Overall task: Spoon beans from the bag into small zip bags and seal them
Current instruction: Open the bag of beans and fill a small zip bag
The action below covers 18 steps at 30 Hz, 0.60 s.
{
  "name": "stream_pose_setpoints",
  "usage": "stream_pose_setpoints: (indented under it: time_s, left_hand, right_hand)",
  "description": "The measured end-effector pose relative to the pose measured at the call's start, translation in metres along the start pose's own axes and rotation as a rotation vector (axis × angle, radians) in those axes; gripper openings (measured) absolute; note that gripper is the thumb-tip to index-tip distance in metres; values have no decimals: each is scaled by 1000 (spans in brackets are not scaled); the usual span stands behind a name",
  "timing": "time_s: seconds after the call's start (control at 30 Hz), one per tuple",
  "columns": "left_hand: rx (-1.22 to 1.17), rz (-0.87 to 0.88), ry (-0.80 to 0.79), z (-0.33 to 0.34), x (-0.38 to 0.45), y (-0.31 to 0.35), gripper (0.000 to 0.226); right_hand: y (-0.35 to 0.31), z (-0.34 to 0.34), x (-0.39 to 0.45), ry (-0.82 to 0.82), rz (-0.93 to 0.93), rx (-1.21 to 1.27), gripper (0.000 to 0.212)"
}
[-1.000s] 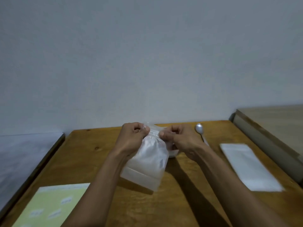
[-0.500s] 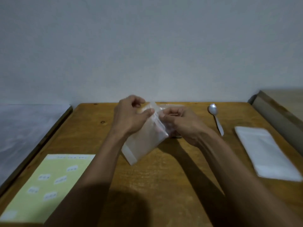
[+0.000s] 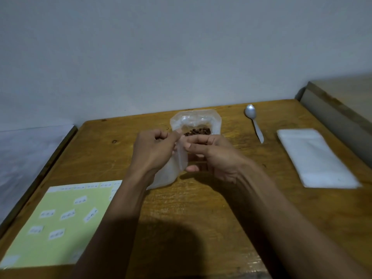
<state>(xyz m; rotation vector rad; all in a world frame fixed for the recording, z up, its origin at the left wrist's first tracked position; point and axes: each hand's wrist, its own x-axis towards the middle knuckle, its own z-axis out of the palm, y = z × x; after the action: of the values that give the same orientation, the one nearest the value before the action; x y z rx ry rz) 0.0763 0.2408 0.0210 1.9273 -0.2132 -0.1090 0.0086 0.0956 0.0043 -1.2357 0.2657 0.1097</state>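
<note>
A small clear zip bag (image 3: 171,172) hangs between my two hands above the middle of the wooden table (image 3: 201,218). My left hand (image 3: 153,152) pinches one side of its top edge and my right hand (image 3: 211,156) pinches the other. Just behind my hands stands the open clear bean bag (image 3: 196,119), with dark brown beans (image 3: 198,131) showing inside. A metal spoon (image 3: 254,122) lies on the table to the right of the bean bag, bowl toward the wall.
A stack of empty zip bags (image 3: 316,158) lies at the right. A pale green sheet with several white labels (image 3: 60,224) lies at the front left. A raised ledge (image 3: 338,109) borders the table's right side, and a grey surface (image 3: 26,154) lies to the left.
The view has tilted down, and the bean bag now shows behind my hands. Both hands still hold the small zip bag by its top, now hanging more upright.
</note>
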Motion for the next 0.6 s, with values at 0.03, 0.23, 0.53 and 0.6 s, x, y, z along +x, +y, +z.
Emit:
stream_pose_setpoints:
  time_s: [0.03, 0.23, 0.53, 0.6]
  left_hand:
    - [-8, -1, -7, -1, -1, -2, 33]
    - [111, 63, -44, -10, -3, -6, 27]
    - [173, 115, -23, -13, -8, -5, 22]
    - [162, 123, -6, -14, -7, -2, 23]
  right_hand:
    - [1, 1, 1, 11, 5, -5, 19]
    - [2, 15, 5, 90, -97, -194, 18]
    - [-3, 37, 5, 311, -263, -775, 19]
    - [-5, 35, 6, 390, -335, -852, 17]
